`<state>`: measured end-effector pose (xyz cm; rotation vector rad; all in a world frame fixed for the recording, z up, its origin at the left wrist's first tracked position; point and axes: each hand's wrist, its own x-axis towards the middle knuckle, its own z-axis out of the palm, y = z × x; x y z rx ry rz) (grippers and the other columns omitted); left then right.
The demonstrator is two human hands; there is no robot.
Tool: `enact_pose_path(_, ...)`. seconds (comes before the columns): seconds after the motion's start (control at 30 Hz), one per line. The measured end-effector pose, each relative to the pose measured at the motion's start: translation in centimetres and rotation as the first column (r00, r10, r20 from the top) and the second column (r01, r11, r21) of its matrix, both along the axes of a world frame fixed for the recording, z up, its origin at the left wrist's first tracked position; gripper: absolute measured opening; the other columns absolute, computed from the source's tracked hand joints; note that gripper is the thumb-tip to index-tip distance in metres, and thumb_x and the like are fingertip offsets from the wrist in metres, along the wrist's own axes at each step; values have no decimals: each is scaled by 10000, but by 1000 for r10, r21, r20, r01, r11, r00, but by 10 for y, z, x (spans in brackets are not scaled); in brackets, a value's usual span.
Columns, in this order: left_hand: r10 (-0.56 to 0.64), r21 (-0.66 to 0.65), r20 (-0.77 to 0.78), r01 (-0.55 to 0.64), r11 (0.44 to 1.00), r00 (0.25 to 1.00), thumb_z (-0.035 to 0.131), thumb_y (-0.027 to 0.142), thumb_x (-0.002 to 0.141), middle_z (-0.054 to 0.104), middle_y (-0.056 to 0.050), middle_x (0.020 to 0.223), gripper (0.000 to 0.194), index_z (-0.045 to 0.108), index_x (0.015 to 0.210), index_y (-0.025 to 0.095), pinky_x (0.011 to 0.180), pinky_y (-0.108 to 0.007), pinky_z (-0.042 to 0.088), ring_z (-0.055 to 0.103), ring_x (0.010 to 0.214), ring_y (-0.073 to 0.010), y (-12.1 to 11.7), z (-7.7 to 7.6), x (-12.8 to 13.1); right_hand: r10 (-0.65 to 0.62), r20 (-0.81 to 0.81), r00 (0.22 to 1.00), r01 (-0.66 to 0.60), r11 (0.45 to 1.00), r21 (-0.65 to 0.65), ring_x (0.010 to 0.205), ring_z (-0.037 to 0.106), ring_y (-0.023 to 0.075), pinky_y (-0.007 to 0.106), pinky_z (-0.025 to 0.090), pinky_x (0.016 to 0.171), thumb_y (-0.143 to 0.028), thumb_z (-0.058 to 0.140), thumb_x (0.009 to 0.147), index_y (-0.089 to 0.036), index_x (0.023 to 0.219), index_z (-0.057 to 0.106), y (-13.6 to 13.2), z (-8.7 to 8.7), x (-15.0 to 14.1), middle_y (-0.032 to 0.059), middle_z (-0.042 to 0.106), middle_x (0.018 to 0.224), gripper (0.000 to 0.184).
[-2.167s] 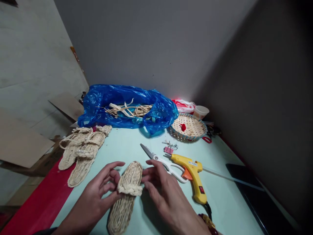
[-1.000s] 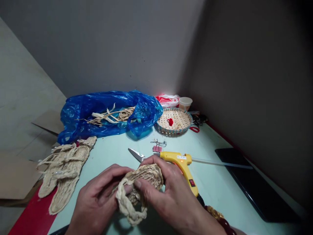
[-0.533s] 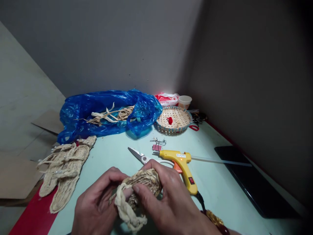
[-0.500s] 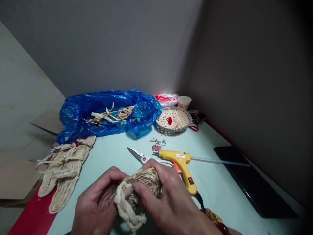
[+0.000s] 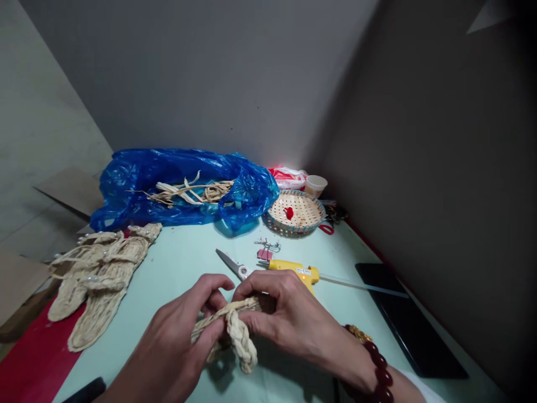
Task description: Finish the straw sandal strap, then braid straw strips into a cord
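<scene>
Here, the left hand (image 5: 178, 333) and right hand (image 5: 289, 313), fingers closed, pinch 1 woven slipper (image 5: 241, 305) edge-on above the table (image 5: 180, 257), braided strap (image 5: 242, 342) downward; the step seems strap adjustment, and the next move calls for a steady hold.

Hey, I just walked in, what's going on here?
A person holds a woven slipper turned edge-on, left hand toward one end, right hand toward the other, with its braided strap hanging below. Scissors and a yellow glue gun lie beyond the hands. Other woven sandals lie on the left, and a blue bag with dried strips is at the back.
</scene>
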<state>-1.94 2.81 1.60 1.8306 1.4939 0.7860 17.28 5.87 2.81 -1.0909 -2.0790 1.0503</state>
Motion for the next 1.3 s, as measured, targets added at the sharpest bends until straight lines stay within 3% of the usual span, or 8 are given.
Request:
enact_pose_path(0.2,-168,-6,-17,168,986,986,530,259,880,677,79,834,234,572,1095,340,664,-188,444,645,720,-128,8,6,-9,22,88,996,-25,999,35,684,553,121,236,391,655,-184,581,875,-175,872,688,-5,3,-3,-2,664,780,108)
enact_pose_path(0.33,-94,8,35,94,996,995,527,292,877,675,76,819,172,596,1031,326,687,-193,447,644,726,-133,6,2,-6,40,155,987,-53,995,84,733,567,133,255,397,704,-167,552,893,-166,934,660,-9,3,-3,13,660,823,115)
enact_pose_path(0.63,-17,122,17,14,992,1000,402,217,917,644,68,846,188,509,1039,313,695,-201,440,635,748,-116,-6,-24,3,35,214,976,-72,983,167,785,607,175,302,431,774,-147,462,917,-163,915,617,-11,-13,-11,46,658,839,156)
enact_pose_path(0.77,-36,28,-28,36,999,999,385,162,858,574,47,779,154,490,911,263,674,-208,436,580,705,-126,-10,-24,3,69,222,973,-125,961,246,712,603,179,284,443,684,-84,484,835,-166,800,588,-11,-28,-14,48,640,753,137)
enact_pose_path(0.93,-14,-160,-4,13,987,1000,433,107,752,551,37,776,185,466,866,247,704,-237,428,545,733,-145,-14,-25,-11,164,276,947,-230,946,228,668,613,161,235,449,586,-56,477,839,-180,800,619,-5,-41,-24,34,654,725,193)
enact_pose_path(1.1,86,-291,87,-57,955,992,458,109,737,599,11,864,321,518,1025,236,741,-271,460,581,796,-167,-16,-27,-31,210,338,917,-267,955,132,671,642,168,235,475,595,-51,506,814,-180,790,673,12,-19,-45,43,695,755,212)
enact_pose_path(1.2,135,-249,130,-99,963,982,492,133,767,614,-19,1021,354,531,1106,229,810,-279,463,588,878,-169,-17,-27,-42,257,379,889,-317,943,104,771,646,177,256,487,693,-71,497,867,-164,893,698,31,-3,-56,64,707,842,222)
enact_pose_path(1.3,212,-179,101,-192,965,972,501,154,805,601,-16,1024,280,558,1067,232,802,-285,460,579,844,-163,-15,-28,-53,357,438,825,-431,899,81,768,623,159,256,467,732,3,502,825,-161,869,699,53,-1,-65,43,696,815,260)
